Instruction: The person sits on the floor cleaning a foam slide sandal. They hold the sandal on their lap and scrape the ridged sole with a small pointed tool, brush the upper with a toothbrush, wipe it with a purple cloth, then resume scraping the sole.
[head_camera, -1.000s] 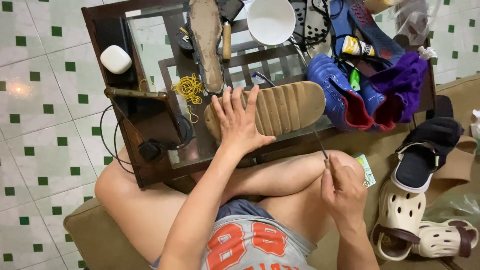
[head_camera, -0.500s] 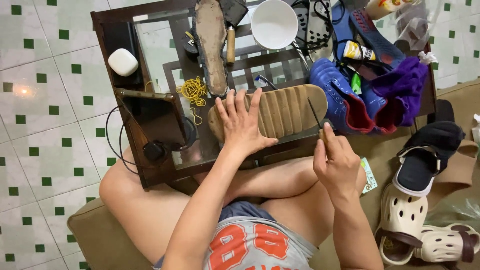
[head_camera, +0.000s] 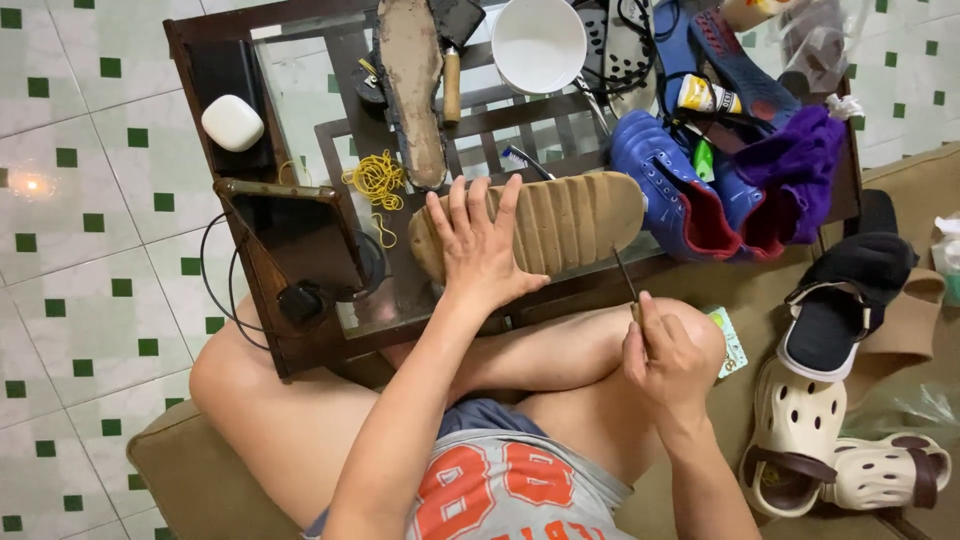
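Your left hand (head_camera: 480, 250) lies flat, fingers spread, pressing on the tan ribbed shoe sole (head_camera: 560, 222) that rests upturned on the glass-topped table (head_camera: 300, 100), near its front edge. Your right hand (head_camera: 668, 355) is closed around a thin metal tool (head_camera: 627, 277), its tip pointing up toward the sole's edge, just above your knee. Beside the sole sit blue shoes (head_camera: 670, 195), a worn insole (head_camera: 412, 85), yellow rubber bands (head_camera: 376, 180) and a white bowl (head_camera: 538, 45). Cream clogs (head_camera: 800, 440) lie at your right.
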